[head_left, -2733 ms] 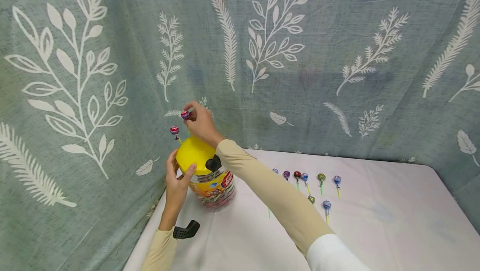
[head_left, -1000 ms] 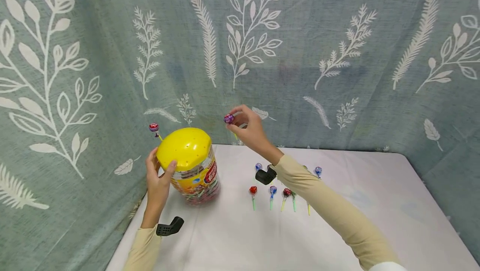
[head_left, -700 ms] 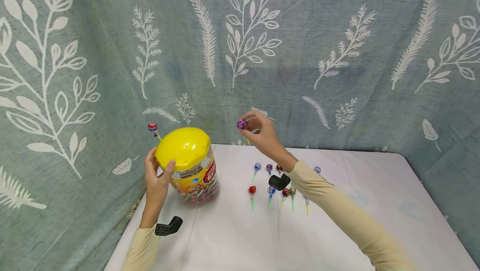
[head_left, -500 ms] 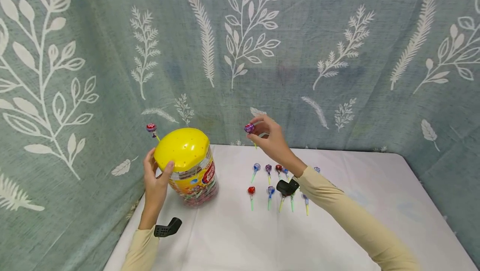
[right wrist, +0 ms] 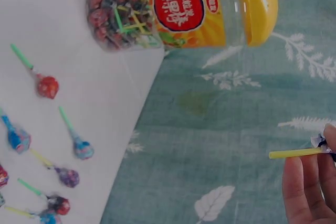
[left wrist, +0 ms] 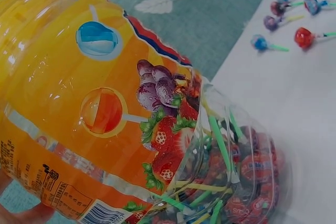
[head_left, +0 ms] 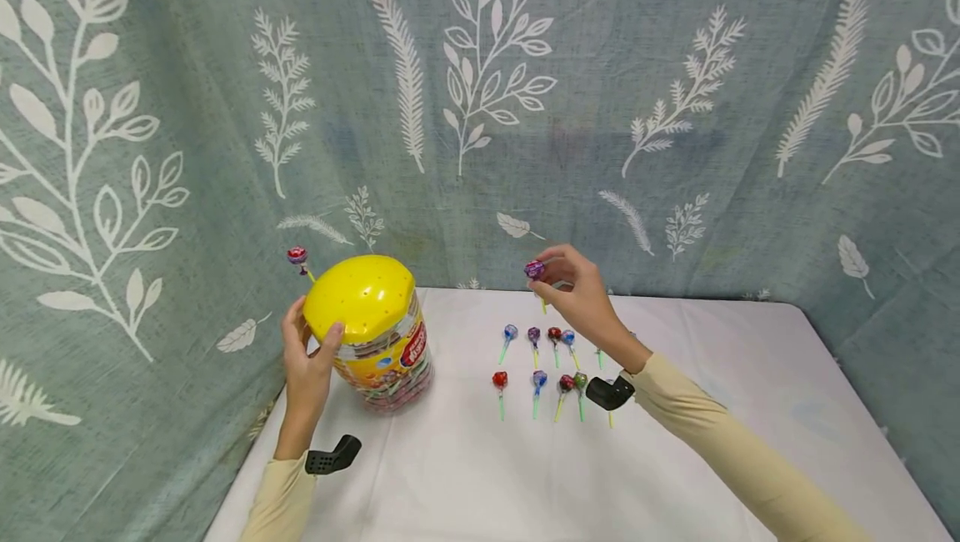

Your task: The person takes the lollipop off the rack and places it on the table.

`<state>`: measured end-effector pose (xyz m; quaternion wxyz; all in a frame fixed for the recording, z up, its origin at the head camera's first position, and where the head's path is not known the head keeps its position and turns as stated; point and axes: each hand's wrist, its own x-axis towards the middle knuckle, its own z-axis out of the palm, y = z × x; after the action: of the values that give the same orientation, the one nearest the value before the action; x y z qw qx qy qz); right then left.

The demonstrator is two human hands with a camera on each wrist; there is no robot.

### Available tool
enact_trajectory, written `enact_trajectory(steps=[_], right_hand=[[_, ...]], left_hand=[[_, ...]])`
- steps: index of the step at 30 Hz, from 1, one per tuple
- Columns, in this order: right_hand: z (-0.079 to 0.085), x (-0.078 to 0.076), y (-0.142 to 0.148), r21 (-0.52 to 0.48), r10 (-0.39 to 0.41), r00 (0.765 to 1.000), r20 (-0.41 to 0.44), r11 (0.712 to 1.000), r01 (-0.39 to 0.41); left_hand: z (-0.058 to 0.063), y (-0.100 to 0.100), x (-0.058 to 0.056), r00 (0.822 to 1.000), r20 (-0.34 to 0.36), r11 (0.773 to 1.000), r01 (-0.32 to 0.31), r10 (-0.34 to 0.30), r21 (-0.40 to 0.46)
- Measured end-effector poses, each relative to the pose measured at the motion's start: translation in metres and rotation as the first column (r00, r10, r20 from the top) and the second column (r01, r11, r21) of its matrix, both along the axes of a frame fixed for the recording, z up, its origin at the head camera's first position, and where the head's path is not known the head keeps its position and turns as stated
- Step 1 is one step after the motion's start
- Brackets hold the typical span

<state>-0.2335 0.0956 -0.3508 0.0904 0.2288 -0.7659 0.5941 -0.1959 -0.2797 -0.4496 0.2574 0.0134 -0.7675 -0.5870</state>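
Observation:
My left hand (head_left: 307,379) grips the upper side of a clear plastic candy jar (head_left: 386,367), its thumb on the yellow lid (head_left: 363,296). The jar tilts slightly and is part-filled with wrapped lollipops, seen also in the left wrist view. A red-and-purple lollipop (head_left: 297,256) sticks out by the lid's far left edge; where its stick ends is hidden. My right hand (head_left: 588,296) pinches a purple lollipop (head_left: 534,269) by its head, above the back of the table. Its yellow stick (right wrist: 294,153) points away from the fingers in the right wrist view.
On the white-covered table (head_left: 465,475) several lollipops lie in two rough rows, among them a red one (head_left: 500,380) and a blue one (head_left: 539,378). My right forearm covers part of them. A patterned green curtain (head_left: 465,217) stands behind and at the left.
My right hand has moved from above the lid to the right with the lollipop, over the rows, lowering slightly. My left hand has stayed on the jar.

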Motion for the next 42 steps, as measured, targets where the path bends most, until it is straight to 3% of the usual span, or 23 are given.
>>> enact_trajectory(steps=[8,19,42], right_hand=[[-0.008,0.006,0.017,0.001,-0.028,1.000,-0.008,1.000,0.028],[-0.019,0.016,0.039,-0.028,-0.060,0.998,0.007,0.998,0.061],[-0.050,0.025,0.072,0.009,-0.145,0.987,0.067,0.989,0.145]], left_hand=[[0.018,0.008,0.011,1.000,-0.003,1.000,0.013,-0.013,-0.012],[-0.005,-0.005,-0.004,1.000,-0.013,0.999,-0.018,0.017,-0.037],[-0.006,-0.004,-0.006,1.000,-0.018,1.000,-0.017,0.017,-0.018]])
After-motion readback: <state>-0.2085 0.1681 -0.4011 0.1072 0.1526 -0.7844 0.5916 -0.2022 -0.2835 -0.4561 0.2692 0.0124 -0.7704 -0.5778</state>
